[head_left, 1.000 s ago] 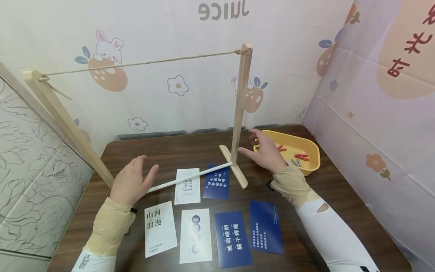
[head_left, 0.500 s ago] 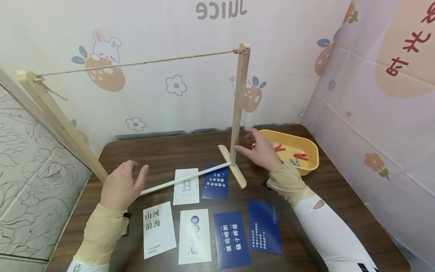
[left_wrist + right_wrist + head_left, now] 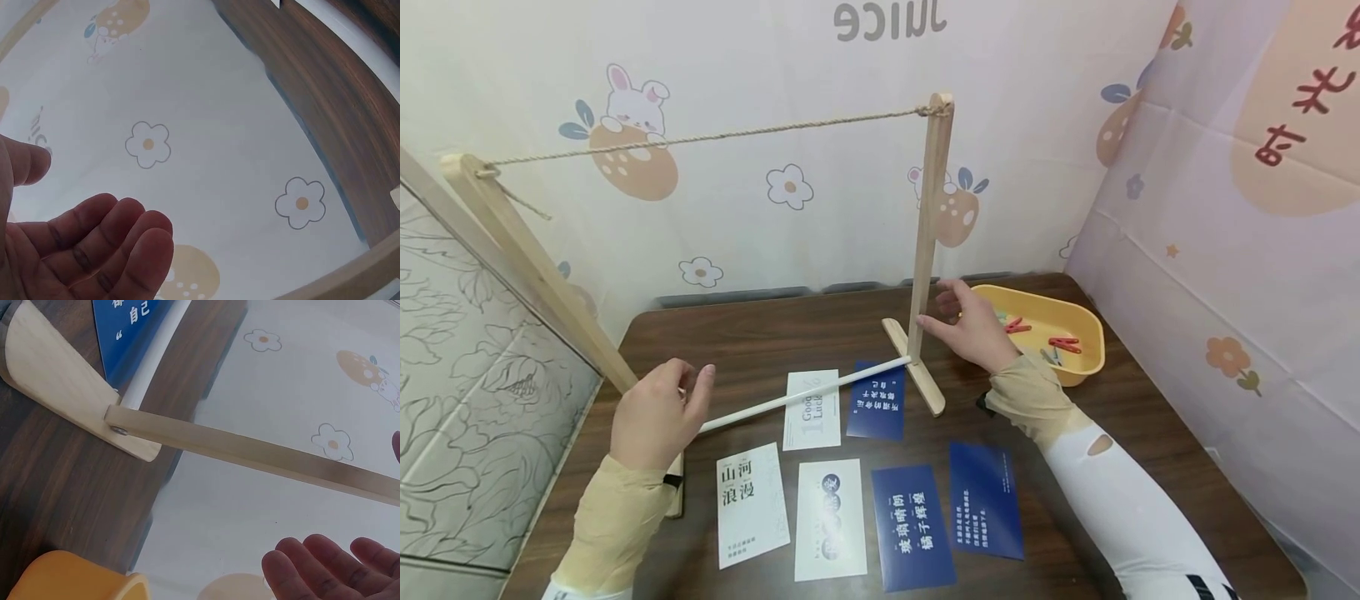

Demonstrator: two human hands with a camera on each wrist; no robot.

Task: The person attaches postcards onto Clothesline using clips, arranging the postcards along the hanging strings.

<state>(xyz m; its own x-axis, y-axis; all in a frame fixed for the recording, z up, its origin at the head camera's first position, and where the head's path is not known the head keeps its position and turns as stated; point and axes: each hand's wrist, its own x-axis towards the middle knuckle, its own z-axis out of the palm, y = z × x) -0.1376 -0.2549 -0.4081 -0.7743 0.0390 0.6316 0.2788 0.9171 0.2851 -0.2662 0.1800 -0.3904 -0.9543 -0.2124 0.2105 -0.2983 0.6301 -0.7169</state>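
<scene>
My left hand (image 3: pixel 657 412) hovers beside the left post (image 3: pixel 542 267) of a wooden stand, its relaxed fingers holding nothing. On the other side, my right hand (image 3: pixel 976 329) is next to the right post (image 3: pixel 929 225), fingers loosely bent with nothing in them. A twine line (image 3: pixel 722 136) runs between the post tops, and a white rod (image 3: pixel 775 403) joins them low down. Below lie several cards, among them a white "Good Luck" card (image 3: pixel 812 429), a blue card (image 3: pixel 880 421) partly under the rod, and a white card (image 3: pixel 752 525).
A yellow basin (image 3: pixel 1093 337) with red clothespins (image 3: pixel 1064 344) and grey ones stands behind my right hand. The right post's wooden foot (image 3: pixel 928 387) rests on the dark wood table (image 3: pixel 737 333). Printed curtains hang behind and to the right.
My left hand has moved left and slightly down, away from the cards toward the left post. The right hand has shifted slightly left. The cards and basin stay put.
</scene>
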